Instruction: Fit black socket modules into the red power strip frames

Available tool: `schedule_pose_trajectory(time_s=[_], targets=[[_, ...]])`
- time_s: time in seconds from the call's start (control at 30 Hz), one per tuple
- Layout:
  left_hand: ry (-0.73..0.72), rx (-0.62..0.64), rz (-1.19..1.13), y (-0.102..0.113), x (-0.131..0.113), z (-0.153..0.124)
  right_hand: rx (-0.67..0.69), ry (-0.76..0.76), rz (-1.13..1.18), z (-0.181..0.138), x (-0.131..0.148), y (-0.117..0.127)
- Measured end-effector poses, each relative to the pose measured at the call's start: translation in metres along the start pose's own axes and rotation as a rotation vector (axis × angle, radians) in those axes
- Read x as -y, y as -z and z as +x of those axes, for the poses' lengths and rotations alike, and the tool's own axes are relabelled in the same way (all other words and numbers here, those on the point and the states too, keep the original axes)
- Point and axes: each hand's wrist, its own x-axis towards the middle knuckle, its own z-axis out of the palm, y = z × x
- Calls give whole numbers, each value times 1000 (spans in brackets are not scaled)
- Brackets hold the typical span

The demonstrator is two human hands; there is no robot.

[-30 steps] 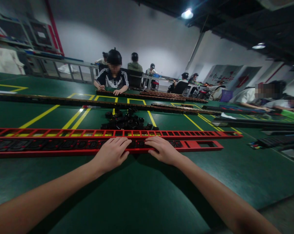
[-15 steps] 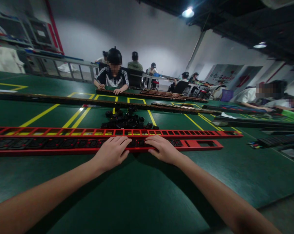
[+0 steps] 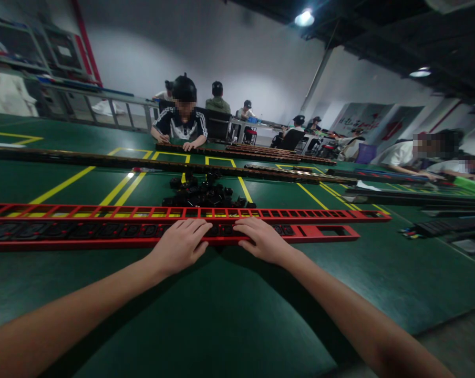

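Note:
A long red strip (image 3: pixel 324 234) lies across the green table in front of me, most of its slots filled with black sockets. My left hand (image 3: pixel 181 244) and my right hand (image 3: pixel 262 240) rest palm down on its middle, fingers pressing on the sockets, side by side and a little apart. Just behind it lies a second red frame (image 3: pixel 103 212) with empty slots. A heap of loose black sockets (image 3: pixel 206 195) sits beyond that frame, straight ahead of my hands.
The green table (image 3: pixel 221 315) has yellow lines. Long dark strips (image 3: pixel 103 161) run across its far part. A person in a dark striped top (image 3: pixel 182 123) works opposite; others sit behind and at the right (image 3: pixel 422 157). More strips lie at right (image 3: pixel 438 202).

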Motion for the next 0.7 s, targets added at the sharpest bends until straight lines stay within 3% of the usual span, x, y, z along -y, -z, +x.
schedule_pose_trajectory(time_s=[0.2,0.33,0.7], targets=[[-4,-7,10,-1,0,0,145,-149,-82,5,2,3],[6,-31,10,0,0,-1,195,-160,-99,9,1,7],[4,-11,55,1,-1,-1,161,-185,-60,-8,-21,18]])
